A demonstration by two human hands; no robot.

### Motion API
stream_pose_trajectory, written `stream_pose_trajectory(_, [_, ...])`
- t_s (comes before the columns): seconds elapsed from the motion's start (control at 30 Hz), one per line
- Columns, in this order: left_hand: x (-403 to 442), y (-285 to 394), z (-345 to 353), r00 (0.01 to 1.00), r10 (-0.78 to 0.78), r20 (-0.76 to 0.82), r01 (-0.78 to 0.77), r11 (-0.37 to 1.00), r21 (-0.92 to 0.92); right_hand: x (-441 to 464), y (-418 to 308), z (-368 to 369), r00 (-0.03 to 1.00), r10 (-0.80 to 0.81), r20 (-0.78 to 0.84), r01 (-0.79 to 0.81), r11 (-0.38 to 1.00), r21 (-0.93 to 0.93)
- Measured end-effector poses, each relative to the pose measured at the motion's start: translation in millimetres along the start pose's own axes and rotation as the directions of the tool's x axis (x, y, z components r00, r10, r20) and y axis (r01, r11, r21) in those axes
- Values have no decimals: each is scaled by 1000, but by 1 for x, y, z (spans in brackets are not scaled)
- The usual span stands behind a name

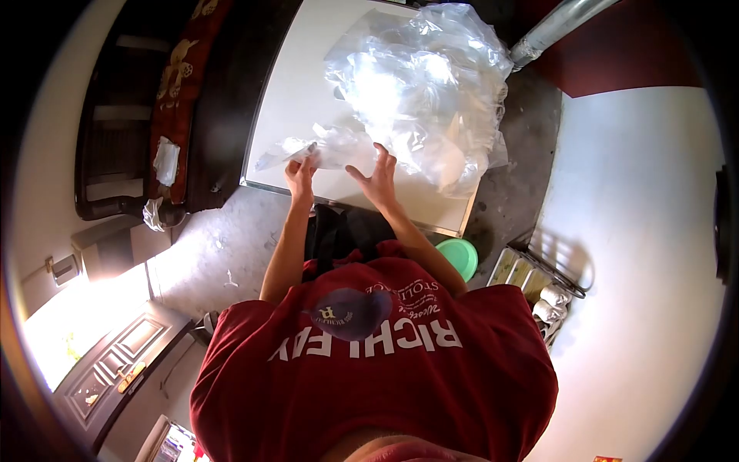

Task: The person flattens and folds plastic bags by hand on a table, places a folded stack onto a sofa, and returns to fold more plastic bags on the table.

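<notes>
The left hand (299,182) pinches a crumpled clear plastic piece (343,144) just ahead of both hands; the right hand (380,185) spreads open beside it. Work appears unfinished, a large plastic heap (439,96) lying loose beyond the right hand; what is done cannot be told.

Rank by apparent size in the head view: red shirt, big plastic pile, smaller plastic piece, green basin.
1. Red shirt, enlarged by nearness
2. Big plastic pile
3. Smaller plastic piece
4. Green basin
</notes>
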State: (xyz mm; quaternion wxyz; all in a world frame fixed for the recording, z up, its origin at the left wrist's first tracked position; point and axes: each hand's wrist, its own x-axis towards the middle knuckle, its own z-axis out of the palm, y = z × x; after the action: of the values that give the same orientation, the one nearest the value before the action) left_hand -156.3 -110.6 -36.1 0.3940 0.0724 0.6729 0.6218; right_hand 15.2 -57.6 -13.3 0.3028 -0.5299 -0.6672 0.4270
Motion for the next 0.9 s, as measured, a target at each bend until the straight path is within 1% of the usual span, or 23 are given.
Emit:
stream_pose_trajectory(0.03, [0,6,-8,1000,-6,2,6,1000,1,-6,-4,12,997,72,12,-71,992,-109])
stream_pose_trajectory(0.07, [2,10,-13,999,34,-4,-33,985,170,-7,-6,23,997,74,6,-73,991,-113])
stream_pose_trajectory(0.1, [4,16,-16,997,76,-2,-71,940,333,-6,-9,35,998,37,-46,-45,982,-185])
stream_pose_trajectory(0.13, [5,21,-25,998,70,4,-68,939,338,-9,-15,48,996,5,-93,-29,967,-252])
stream_pose_trajectory(0.17, [9,26,-32,995,79,62,-97,916,390,-9,-20,60,995,11,-103,-36,967,-252])
stream_pose_trajectory(0.2, [15,29,-41,989,83,122,-128,891,435,-8,-27,68,989,3,-149,-49,950,-308])
stream_pose_trajectory(0.27, [29,29,-62,987,57,149,-116,895,431,-7,-35,83,980,-4,-199,-71,927,-369])
stream_pose_trajectory(0.33, [32,45,-74,966,111,233,-195,906,376,-5,-43,97,969,-16,-246,-86,913,-398])
stream_pose_trajectory(0.37, [31,59,-80,971,28,237,-101,947,304,-6,-50,103,962,-67,-264,-56,899,-434])
stream_pose_trajectory(0.4, [35,67,-90,970,19,241,-95,946,310,-8,-54,111,962,-57,-267,-67,898,-434])
stream_pose_trajectory(0.47, [44,76,-105,951,30,308,-113,960,256,-8,-59,123,932,-257,-254,79,832,-549])
stream_pose_trajectory(0.5, [49,72,-113,943,61,327,-128,974,186,-6,-66,129,909,-309,-281,136,855,-500])
stream_pose_trajectory(0.53, [54,69,-122,940,50,338,-120,975,189,-4,-62,137,909,-300,-288,122,854,-506])
stream_pose_trajectory(0.6, [62,66,-133,972,-13,234,-15,993,117,-2,-51,149,956,-215,-200,166,957,-239])
stream_pose_trajectory(0.63, [65,66,-136,973,0,229,-12,999,48,-5,-53,155,977,56,-205,-39,995,89])
stream_pose_trajectory(0.67, [66,66,-140,972,-6,233,-6,999,49,-6,-48,157,976,61,-207,-44,995,85])
stream_pose_trajectory(0.7, [65,73,-140,973,9,231,-9,1000,-2,-5,-43,158,929,237,-284,-149,943,298])
stream_pose_trajectory(0.73, [64,80,-141,974,25,225,-14,999,-53,-5,-36,157,853,414,-316,-218,835,505])
stream_pose_trajectory(0.77, [61,86,-141,970,35,242,-18,997,-69,-6,-29,153,795,580,-176,-267,596,757])
stream_pose_trajectory(0.8, [58,92,-140,965,44,259,-23,996,-86,-9,-25,146,795,582,-174,-270,595,757])
stream_pose_trajectory(0.83, [58,89,-143,935,91,342,-79,996,-47,-14,-20,138,738,674,-19,-378,437,816])
stream_pose_trajectory(0.87, [57,83,-147,922,98,374,-105,994,0,-18,-16,131,663,735,145,-474,262,841])
stream_pose_trajectory(0.9, [55,77,-150,908,105,407,-134,990,44,-23,-6,131,655,735,177,-526,275,805])
